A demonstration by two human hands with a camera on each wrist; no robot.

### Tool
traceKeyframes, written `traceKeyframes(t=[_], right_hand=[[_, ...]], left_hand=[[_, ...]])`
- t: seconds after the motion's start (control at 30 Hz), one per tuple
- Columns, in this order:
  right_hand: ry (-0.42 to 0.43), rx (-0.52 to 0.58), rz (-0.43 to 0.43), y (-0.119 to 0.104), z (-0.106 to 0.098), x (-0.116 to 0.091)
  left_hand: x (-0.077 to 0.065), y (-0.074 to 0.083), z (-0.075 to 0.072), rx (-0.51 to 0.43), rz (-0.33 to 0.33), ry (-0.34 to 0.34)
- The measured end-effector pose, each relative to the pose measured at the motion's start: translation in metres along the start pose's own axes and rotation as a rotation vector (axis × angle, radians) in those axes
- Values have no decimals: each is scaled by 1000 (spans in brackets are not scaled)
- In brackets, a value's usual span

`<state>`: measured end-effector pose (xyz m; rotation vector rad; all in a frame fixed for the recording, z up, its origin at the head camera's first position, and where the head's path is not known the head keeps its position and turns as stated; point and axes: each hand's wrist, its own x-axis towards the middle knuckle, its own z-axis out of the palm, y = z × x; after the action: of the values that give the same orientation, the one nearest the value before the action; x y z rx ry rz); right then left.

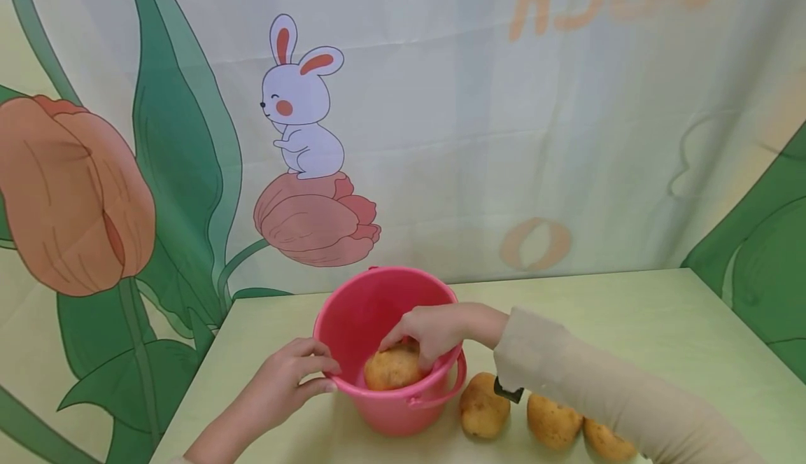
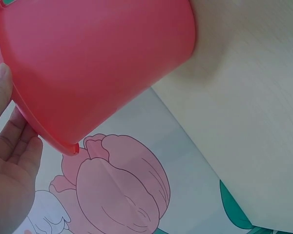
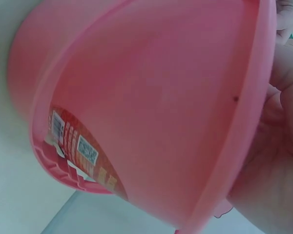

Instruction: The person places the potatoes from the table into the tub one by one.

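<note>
Right hand (image 1: 431, 331) reaching down over the rim into a pink plastic bucket (image 1: 398, 415), thumb and fingers on either side of a yellow-brown potato (image 1: 392, 371), pinching it. Potato lies within the bucket's mouth, toward the near wall; cannot tell whether it touches the bottom. Right wrist view misses the potato: bucket wall in the way.

Left hand (image 1: 294, 378) at the bucket's left edge, pinching the rim, fingers lapped over the lip, thumb outside. Left wrist view agrees: digits at the rim.

Bucket stands on a pale tabletop (image 1: 630, 331). Handle (image 1: 462, 374) hangs down on the right side. Red printed label (image 3: 88, 148) with square codes on the outer wall, seen from the right wrist.

Three more potatoes to the right of the bucket, in a rough row: first potato (image 1: 483, 406) just beside it, second potato (image 1: 554, 422) a little farther along, third potato (image 1: 607, 443) partly under the beige sleeve (image 1: 585, 366) of the right arm. Black band (image 1: 507, 390) below that cuff.

Behind: hanging cloth (image 1: 453, 142), printed with a white rabbit (image 1: 308, 145) seated on a pink tulip (image 1: 308, 219), a larger orange tulip (image 1: 75, 191) at far left.
</note>
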<state>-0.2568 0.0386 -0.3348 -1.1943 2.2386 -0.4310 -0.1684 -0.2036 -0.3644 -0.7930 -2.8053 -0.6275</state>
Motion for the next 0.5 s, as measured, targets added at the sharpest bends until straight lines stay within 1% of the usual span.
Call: traceKeyframes(t=[0.13, 0.37, 0.5], right_hand=[[-19, 17, 10, -1, 2, 3], [-40, 48, 49, 1, 6, 7], [-54, 57, 61, 3, 8, 9]], left_hand=[[0, 0, 0, 4, 8, 6], [0, 1, 0, -10, -23, 2], [0, 1, 0, -8, -15, 11]])
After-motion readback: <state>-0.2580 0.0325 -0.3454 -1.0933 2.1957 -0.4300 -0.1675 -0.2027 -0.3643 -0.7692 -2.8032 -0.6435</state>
